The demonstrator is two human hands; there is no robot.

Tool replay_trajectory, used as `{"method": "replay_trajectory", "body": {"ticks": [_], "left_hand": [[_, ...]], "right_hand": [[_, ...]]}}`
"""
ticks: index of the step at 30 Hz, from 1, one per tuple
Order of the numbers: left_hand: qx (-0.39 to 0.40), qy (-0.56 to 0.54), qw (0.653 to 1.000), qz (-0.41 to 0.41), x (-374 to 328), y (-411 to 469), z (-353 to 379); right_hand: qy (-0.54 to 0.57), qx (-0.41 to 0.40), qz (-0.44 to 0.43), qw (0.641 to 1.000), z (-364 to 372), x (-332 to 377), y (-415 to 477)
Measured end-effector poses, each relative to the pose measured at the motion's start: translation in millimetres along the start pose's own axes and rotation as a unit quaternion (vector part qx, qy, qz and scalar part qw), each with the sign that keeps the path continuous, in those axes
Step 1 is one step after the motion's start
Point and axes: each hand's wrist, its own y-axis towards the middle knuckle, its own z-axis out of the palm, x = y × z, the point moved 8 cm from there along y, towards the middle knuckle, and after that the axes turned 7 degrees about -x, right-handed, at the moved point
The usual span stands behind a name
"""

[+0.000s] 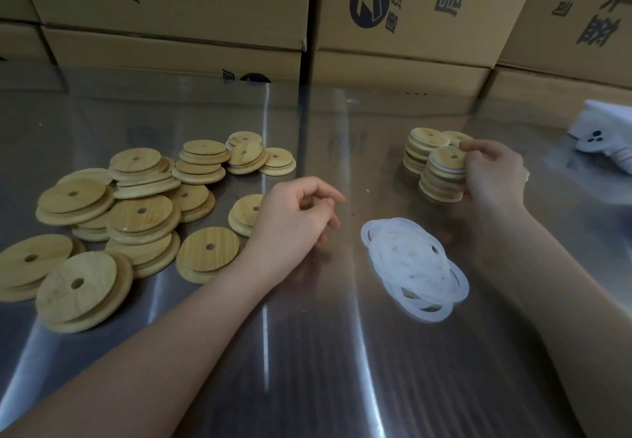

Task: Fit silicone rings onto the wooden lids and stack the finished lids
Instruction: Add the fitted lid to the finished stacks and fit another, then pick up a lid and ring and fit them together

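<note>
Behind, at twelve o'clock, cardboard boxes (410, 10) back the table (307, 352). Right hand (492, 171) pinches a round, white-ringed lid (446, 159) at two o'clock; left hand (294, 218) hangs loosely curled, empty.

Reflective grey counter (307, 352), as it lies before me. To my left is a loose heap of wooden lids (140, 213), each a round disc with 1 centre hole; most overlap and a few lie singly on the surface. Just right of centre is a flat, overlapping pile of translucent white silicone rings (415, 266). Beyond the rings stand 2 upright stacks of lids with white rings showing at the edges: the nearer stack (443, 171) and the farther stack (427, 138), just beside each other. At the right edge lies a white cloth item (605, 133) with dark marks. A pale crumb (367, 191) lies between heap and stacks.
</note>
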Motion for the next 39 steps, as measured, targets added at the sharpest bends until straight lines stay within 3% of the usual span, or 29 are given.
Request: {"method": "replay_trajectory", "body": {"ticks": [13,20,24,26,30,35,39], "left_hand": [[-0.008,0.084,0.994,0.073,-9.1,-5.3,1.3],[-0.11,0.172,0.965,0.166,-30.4,-11.1,-17.2],[-0.158,0.253,0.933,0.2,-48.0,-5.3,-37.0],[-0.19,0.302,0.917,0.178,-51.7,4.6,-55.4],[-0.23,0.374,0.897,0.058,-41.1,26.1,-108.3],[-0.191,0.516,0.832,-0.071,-8.6,40.9,-166.1],[-0.123,0.573,0.804,-0.1,24.4,40.5,-174.1]], "right_hand": [[-0.055,0.008,-0.037,0.998,2.8,-5.6,8.3],[-0.04,-0.091,-0.121,0.988,-18.1,23.0,-0.7],[0.004,-0.006,-0.217,0.976,1.2,44.7,-30.1],[0.012,0.052,-0.25,0.967,14.4,49.3,-43.9],[0.036,0.156,-0.28,0.947,37.1,51.2,-61.6],[0.006,0.266,-0.303,0.915,60.8,46.9,-83.5],[-0.015,0.305,-0.302,0.903,69.3,44.2,-97.2]]}}
